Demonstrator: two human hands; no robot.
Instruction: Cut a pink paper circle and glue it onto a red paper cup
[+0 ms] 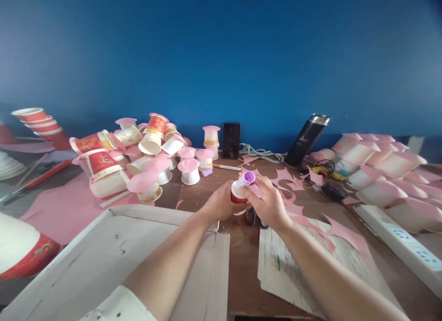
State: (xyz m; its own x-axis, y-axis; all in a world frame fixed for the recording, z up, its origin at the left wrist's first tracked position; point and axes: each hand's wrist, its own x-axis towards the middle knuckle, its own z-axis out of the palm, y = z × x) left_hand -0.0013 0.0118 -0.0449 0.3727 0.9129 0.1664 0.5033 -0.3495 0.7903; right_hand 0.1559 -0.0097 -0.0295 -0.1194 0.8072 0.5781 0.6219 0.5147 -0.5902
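Near the middle of the table, my left hand (221,202) is wrapped round a red and white paper cup (239,192), its base facing up. My right hand (267,201) grips a small tube with a purple end (247,177), held tilted against the top of the cup. The fingers of both hands almost meet there. Black scissors (251,217) lie just below the hands, partly hidden. Pink paper scraps (288,180) lie to the right of my right hand.
Paper cups with pink discs (189,171) crowd the left; more pink-topped cups (380,164) are piled right. A phone (231,140) and black bottle (305,141) stand by the wall. A white box lid (138,247), printed sheets (276,270) and power strip (397,233) lie in front.
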